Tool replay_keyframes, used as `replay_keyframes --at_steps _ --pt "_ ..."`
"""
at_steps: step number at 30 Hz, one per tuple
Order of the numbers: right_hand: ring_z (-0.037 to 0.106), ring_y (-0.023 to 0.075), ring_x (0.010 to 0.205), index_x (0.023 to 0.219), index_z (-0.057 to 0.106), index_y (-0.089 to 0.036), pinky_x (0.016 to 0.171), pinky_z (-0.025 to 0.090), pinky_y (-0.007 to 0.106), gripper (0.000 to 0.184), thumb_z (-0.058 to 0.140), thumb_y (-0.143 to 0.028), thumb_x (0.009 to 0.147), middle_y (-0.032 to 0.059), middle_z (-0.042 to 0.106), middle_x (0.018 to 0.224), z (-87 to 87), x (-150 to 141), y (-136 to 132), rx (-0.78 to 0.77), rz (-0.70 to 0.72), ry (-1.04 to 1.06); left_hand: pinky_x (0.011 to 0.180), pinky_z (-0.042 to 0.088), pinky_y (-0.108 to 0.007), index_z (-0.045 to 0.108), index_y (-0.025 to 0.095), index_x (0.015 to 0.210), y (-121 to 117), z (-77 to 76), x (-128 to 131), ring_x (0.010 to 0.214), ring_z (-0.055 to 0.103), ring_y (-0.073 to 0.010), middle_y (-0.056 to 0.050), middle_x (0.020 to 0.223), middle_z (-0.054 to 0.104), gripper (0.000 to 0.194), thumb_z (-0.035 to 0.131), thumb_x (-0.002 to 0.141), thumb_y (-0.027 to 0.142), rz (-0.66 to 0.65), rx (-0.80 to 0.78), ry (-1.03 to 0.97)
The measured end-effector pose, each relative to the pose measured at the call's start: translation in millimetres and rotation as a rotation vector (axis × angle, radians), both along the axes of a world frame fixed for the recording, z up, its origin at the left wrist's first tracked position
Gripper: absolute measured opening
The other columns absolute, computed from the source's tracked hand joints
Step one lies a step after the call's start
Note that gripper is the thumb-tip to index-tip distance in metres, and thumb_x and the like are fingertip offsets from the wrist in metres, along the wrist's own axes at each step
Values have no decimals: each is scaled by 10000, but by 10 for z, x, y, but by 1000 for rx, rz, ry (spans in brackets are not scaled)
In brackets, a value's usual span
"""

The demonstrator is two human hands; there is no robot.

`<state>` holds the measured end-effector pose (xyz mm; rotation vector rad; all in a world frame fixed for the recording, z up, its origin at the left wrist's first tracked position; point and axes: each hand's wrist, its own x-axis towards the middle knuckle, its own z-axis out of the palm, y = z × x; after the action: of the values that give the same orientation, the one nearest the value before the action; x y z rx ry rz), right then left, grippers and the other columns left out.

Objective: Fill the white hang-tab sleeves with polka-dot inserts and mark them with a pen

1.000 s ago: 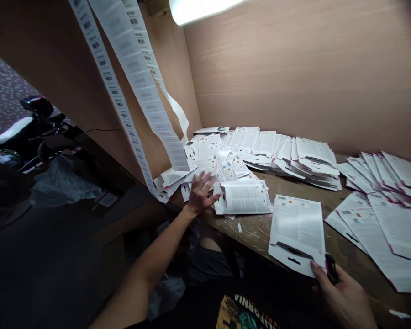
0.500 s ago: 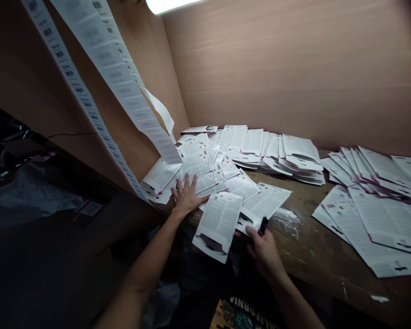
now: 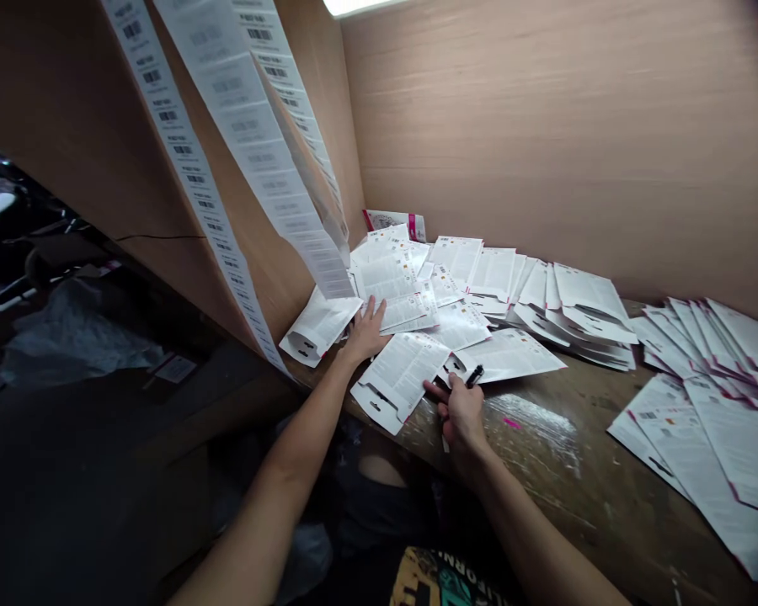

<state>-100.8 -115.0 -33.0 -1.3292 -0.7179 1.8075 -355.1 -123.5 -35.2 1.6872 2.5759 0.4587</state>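
Note:
My left hand point(image 3: 366, 332) lies flat with fingers apart on a loose spread of white printed hang-tab cards point(image 3: 395, 290), pressing near their front edge. My right hand point(image 3: 461, 412) grips a black marker pen point(image 3: 474, 376) just below a white card point(image 3: 401, 379) with a die-cut hanging tab, which lies at an angle on the bench. Long strips of barcode labels point(image 3: 193, 143) hang down the left wall, and their lower ends reach the cards beside my left hand.
Fanned stacks of white cards with pink edges point(image 3: 574, 307) line the back wall, and more point(image 3: 713, 404) spread at the right. A wooden workbench point(image 3: 543, 446) bears them, with plywood walls behind. Left of the bench, a drop leads to dark floor with plastic sheeting point(image 3: 69, 345).
My view has swung slightly left and the bench sits lower in the frame. The tabbed card now lies further up the bench, and my right hand has moved to its right, still holding the marker.

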Motion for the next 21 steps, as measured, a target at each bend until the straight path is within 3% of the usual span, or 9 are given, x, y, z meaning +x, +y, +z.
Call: replay_keyframes --at_steps 3,5,8,10,12,15,18,21 --pt "811 198 745 1061 445 -245 307 247 153 372 740 -329 850 18 671 1122 -61 78 -60 14 -43 45 1342 243 -474 401 92 1650 -300 147 45 1640 248 -301 -168 1743 313 765 538 899 137 -90 12 13" --pt "811 201 755 1066 458 -244 306 248 155 387 749 -332 828 24 660 1138 -80 121 -79 25 -59 69 1347 258 -439 482 126 1610 -602 204 144 1626 294 -246 -119 1705 408 720 478 891 84 -85 69 25" --pt "814 212 768 1065 469 -245 307 244 151 417 769 -340 792 19 664 1116 -91 173 -85 31 -64 100 1344 222 -575 468 211 1631 -1081 152 332 1651 204 -325 -68 1731 367 648 535 992 296 125 221 90" --pt "818 226 785 1049 474 -243 309 234 149 434 783 -352 764 22 669 1120 -101 209 -90 24 -61 119 1306 148 -709 411 228 1664 -1302 43 423 1651 75 -451 -81 1774 254 812 628 964 578 274 163 114" --pt "822 239 800 1031 476 -241 311 229 150 441 788 -364 745 29 672 1138 -112 254 -105 22 -64 131 1272 105 -769 405 233 1668 -1391 -70 461 1630 24 -524 -85 1791 190 965 643 893 757 310 41 120" --pt "823 250 802 1017 476 -243 312 234 154 468 804 -381 714 30 673 1140 -98 372 -151 34 -86 126 1288 103 -733 440 234 1650 -1355 -152 431 1632 48 -511 -78 1794 180 964 608 891 804 280 -13 155" --pt "819 258 780 995 497 -237 300 237 159 495 838 -406 677 20 678 1078 -35 600 -209 72 -109 110 1308 87 -690 497 204 1610 -1329 -137 373 1641 106 -466 -111 1775 242 911 602 911 778 225 83 218" --pt "817 273 754 979 517 -234 303 239 153 521 884 -406 651 5 685 1007 27 972 -266 125 -85 98 1314 39 -678 601 183 1507 -1437 -138 345 1641 169 -423 -141 1711 390 779 524 969 742 238 308 289"
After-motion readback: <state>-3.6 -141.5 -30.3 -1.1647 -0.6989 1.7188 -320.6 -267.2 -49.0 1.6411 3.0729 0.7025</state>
